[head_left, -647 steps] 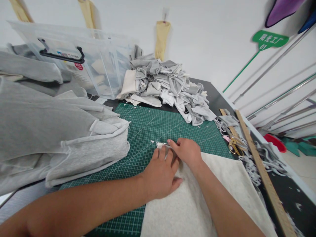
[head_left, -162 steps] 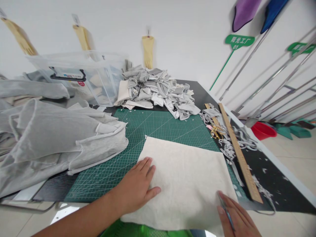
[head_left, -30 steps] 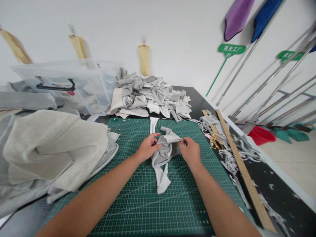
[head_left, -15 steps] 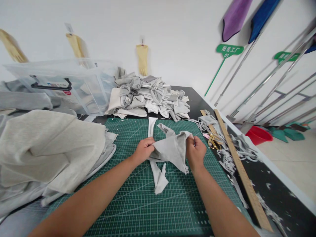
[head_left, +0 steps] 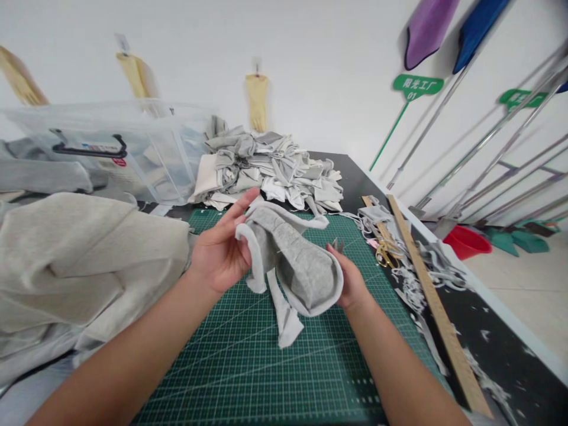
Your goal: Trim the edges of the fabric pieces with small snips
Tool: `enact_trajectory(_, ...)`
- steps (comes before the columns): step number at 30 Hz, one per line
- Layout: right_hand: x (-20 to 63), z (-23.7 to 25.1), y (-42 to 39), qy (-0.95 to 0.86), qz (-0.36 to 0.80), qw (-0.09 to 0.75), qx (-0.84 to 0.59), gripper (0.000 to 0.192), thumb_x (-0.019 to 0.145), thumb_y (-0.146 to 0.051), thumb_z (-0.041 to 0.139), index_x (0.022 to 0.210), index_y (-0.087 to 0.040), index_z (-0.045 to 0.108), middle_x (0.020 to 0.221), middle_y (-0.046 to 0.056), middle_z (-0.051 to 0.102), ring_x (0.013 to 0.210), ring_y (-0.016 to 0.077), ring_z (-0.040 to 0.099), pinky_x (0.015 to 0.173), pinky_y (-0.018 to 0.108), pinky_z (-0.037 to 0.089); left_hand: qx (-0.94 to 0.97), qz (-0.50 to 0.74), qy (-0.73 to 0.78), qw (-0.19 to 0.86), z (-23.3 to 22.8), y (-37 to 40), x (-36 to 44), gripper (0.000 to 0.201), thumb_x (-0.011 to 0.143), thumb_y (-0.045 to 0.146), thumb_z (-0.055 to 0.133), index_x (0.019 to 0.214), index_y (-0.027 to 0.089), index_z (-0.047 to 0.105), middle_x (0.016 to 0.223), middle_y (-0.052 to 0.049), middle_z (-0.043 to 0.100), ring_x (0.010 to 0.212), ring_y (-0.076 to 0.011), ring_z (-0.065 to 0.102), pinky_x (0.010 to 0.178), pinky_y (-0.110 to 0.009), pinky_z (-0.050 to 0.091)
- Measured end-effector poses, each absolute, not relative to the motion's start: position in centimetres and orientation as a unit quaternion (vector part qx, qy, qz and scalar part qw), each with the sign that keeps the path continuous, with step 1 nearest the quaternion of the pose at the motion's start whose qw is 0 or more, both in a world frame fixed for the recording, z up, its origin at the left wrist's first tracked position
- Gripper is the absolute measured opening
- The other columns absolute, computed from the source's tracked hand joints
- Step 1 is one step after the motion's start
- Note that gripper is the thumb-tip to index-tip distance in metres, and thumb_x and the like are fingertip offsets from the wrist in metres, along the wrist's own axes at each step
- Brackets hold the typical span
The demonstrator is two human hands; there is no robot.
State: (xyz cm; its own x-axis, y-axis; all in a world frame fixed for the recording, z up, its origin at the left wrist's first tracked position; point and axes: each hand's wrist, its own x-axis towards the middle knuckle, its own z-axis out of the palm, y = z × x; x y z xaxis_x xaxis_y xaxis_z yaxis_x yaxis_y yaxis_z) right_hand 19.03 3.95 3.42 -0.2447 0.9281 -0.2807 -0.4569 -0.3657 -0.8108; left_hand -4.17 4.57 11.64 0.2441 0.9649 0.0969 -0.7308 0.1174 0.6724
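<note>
Farther left than half a second ago, the left hand [head_left: 222,251] is unclenched, fingers extended against one end of the gray cloth [head_left: 302,260], held over the green cutting mat [head_left: 248,367]. At the other end, metal tips [head_left: 337,244] poke past the right hand [head_left: 349,281], whose grip I cannot tell.

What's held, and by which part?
Grey cloth: left hand at its left end, right hand at its right rim; finger contact partly hidden. Right also holds a metal tool, grip hidden.
</note>
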Motion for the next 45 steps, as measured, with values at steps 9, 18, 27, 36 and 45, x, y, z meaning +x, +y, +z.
enact_trajectory(9, 19.8, 0.7, 5.9, -0.322, 0.485, 0.598, -0.551, 0.034, 0.063, -0.04, 0.076, 0.06, -0.02, 0.049, 0.041, -0.008, 0.044, 0.033, 0.0076, 0.036, 0.029, 0.021, 0.021, 0.728, 0.413, 0.44, 0.325, 2.0, 8.8, -3.5, 0.042, 0.086, 0.031, 0.05, 0.125, 0.017, 0.05, 0.112, -0.013, 0.063, 0.104, -0.0264, 0.061, 0.09, -0.046, 0.047)
enact_trajectory(18, 20.3, 0.1, 6.2, -0.322, 0.419, 0.61, -0.591, 0.025, 0.055, -0.017, 0.068, 0.057, -0.021, 0.044, 0.043, -0.011, 0.039, 0.035, 0.0064, 0.033, 0.031, 0.021, 0.025, 0.835, 0.257, 0.461, 0.152, -0.6, 9.0, -4.0, 0.016, 0.07, 0.007, 0.056, 0.073, 0.019, 0.066, 0.087, -0.006, 0.061, 0.092, -0.0229, 0.056, 0.09, -0.037, 0.044)
enact_trajectory(27, 20.0, -0.1, 6.2, -0.322, 0.441, 0.608, -0.577, 0.024, 0.058, -0.021, 0.068, 0.056, -0.022, 0.044, 0.041, -0.01, 0.038, 0.034, 0.0076, 0.034, 0.028, 0.021, 0.024, 0.81, 0.291, 0.509, 0.025, 1.9, 8.9, -4.9, 0.027, 0.086, 0.019, 0.048, 0.11, 0.015, 0.061, 0.122, -0.015, 0.049, 0.117, -0.0325, 0.043, 0.101, -0.053, 0.032)
enact_trajectory(36, 19.6, 0.3, 6.1, -0.28, 0.456, 0.638, -0.554, 0.023, 0.06, -0.024, 0.067, 0.059, -0.021, 0.044, 0.044, -0.01, 0.04, 0.035, 0.0071, 0.035, 0.027, 0.02, 0.023, 0.872, 0.263, 0.393, 0.122, 0.2, 5.8, -0.9, 0.045, 0.072, 0.003, 0.053, 0.113, 0.018, 0.06, 0.115, -0.006, 0.058, 0.104, -0.0173, 0.056, 0.095, -0.028, 0.045)
enact_trajectory(45, 20.4, 0.2, 6.7, -0.213, 0.493, 0.644, -0.544, 0.019, 0.058, -0.019, 0.063, 0.057, -0.021, 0.044, 0.043, -0.009, 0.04, 0.034, 0.0073, 0.035, 0.027, 0.02, 0.02, 0.839, 0.242, 0.44, 0.207, 4.6, 8.0, -4.1, 0.025, 0.059, 0.003, 0.048, 0.065, 0.018, 0.067, 0.071, -0.001, 0.063, 0.067, -0.0157, 0.057, 0.066, -0.026, 0.044)
